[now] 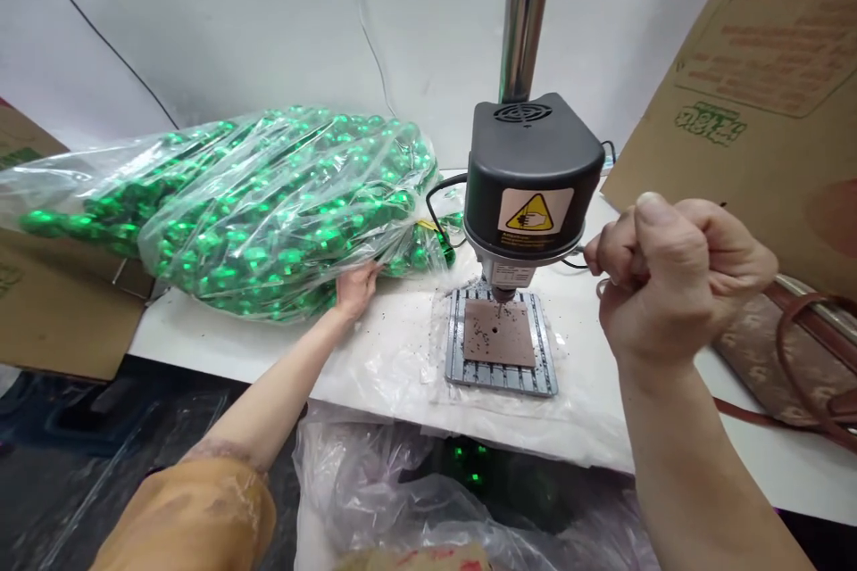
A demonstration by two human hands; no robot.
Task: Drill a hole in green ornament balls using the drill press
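My right hand (669,277) is closed in a fist round the feed handle of a small black bench drill press (536,152), at the right of the motor housing. Most of that handle is hidden by the fingers. Below the chuck lies a brown square board (502,348) with a dark hole, on the slotted metal base plate (549,379). My left hand (357,290) is at the lower right edge of a clear plastic bag (295,205) full of shiny green balls. Its fingers look curled against the bag; what they hold, if anything, is hidden.
Dark shavings lie around the base plate. An open plastic bag (361,473) with a few green balls (469,459) sits below the white table's front edge (375,406). Cardboard boxes stand left (60,303) and right (743,80). A patterned bag (769,357) with brown straps lies at right.
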